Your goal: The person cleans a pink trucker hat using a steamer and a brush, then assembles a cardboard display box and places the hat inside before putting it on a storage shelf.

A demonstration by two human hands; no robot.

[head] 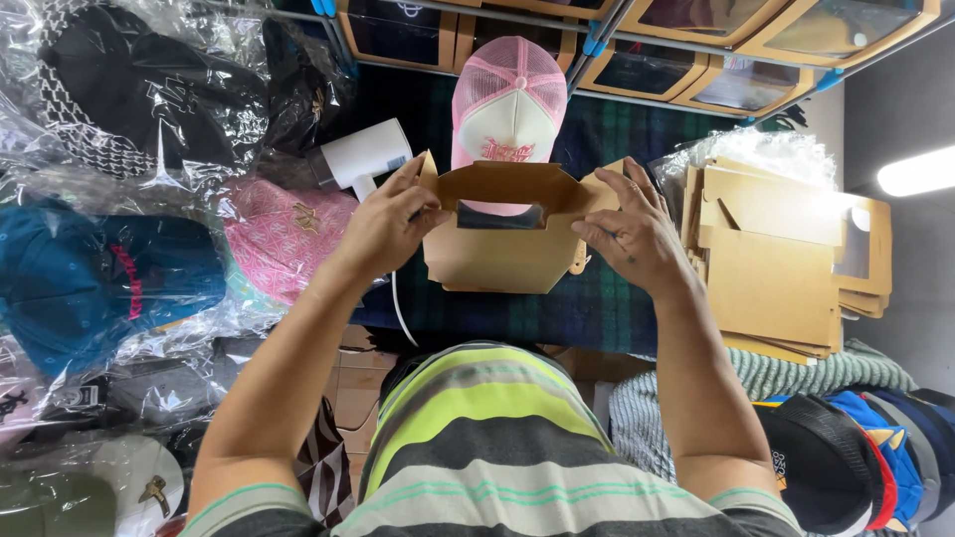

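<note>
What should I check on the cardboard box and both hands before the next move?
1. Left hand grips the box's left side: ok, fingers pinch the left flap.
2. Right hand grips the right side: ok, fingers on the right flap.
3. Cardboard box held off the plaid cloth: cannot tell, its base may rest there.
4. Top flaps folded shut: not ok, the top is open and a dark gap shows.
5. Pink and white cap within reach: ok, it sits just behind the box.
6. Spare flat cardboard blanks at hand: ok, stacked to the right.
</note>
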